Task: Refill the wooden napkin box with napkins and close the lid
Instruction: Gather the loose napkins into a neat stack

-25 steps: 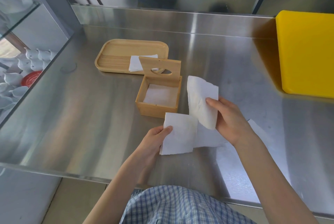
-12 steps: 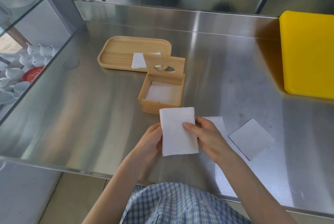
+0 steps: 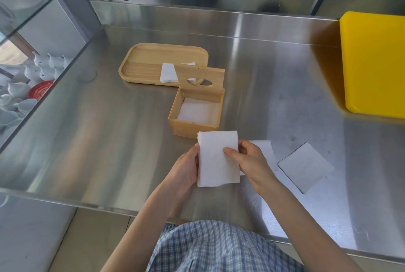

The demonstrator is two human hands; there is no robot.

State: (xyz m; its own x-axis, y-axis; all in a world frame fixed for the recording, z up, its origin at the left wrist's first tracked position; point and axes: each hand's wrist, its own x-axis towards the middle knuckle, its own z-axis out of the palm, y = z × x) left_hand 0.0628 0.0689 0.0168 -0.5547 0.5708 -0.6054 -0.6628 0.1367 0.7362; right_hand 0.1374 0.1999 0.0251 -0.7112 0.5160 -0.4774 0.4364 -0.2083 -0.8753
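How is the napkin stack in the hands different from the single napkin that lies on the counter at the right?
The napkin stack is held off the counter by the left hand and right hand; the single napkin lies flat on the counter, untouched. The stack looks bright white and stands upright in the picture; the single napkin looks greyer and is turned at an angle. Both are white, rectangular paper.

head cam – looks forward and down, close | steel counter (image 3: 109, 140) fills frame
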